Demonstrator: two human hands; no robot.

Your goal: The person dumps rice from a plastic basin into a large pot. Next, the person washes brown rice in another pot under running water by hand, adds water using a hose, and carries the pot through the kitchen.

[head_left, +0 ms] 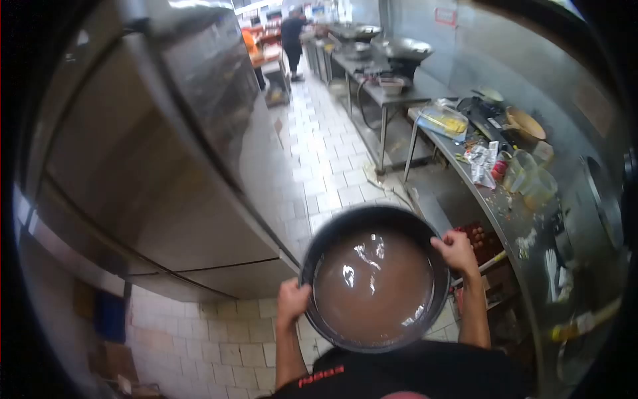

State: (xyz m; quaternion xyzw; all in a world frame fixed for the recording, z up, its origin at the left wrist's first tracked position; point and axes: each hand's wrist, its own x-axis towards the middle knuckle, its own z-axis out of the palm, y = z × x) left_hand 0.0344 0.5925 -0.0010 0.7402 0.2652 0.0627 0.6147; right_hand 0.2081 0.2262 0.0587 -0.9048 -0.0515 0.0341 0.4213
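Note:
A large dark round pot [362, 216] is held out in front of my body, between my two hands. Cloudy brown liquid [372, 292] fills much of it, with bright light reflections on the surface. My left hand [292, 302] is closed on the pot's left side, its thumb at the rim. On the upper right side, my right hand [456, 253] grips the rim with its thumb over the edge. The fingers beneath the pot's sides are partly hidden.
A tall steel cabinet [153, 166] stands close on the left. Along the right wall runs a metal counter [502, 199] with plastic jugs [522, 173], a food container [444, 123] and scraps. The tiled floor [319, 153] leads towards a person [292, 40] in dark clothes, beyond whom woks [405, 48] stand rightward.

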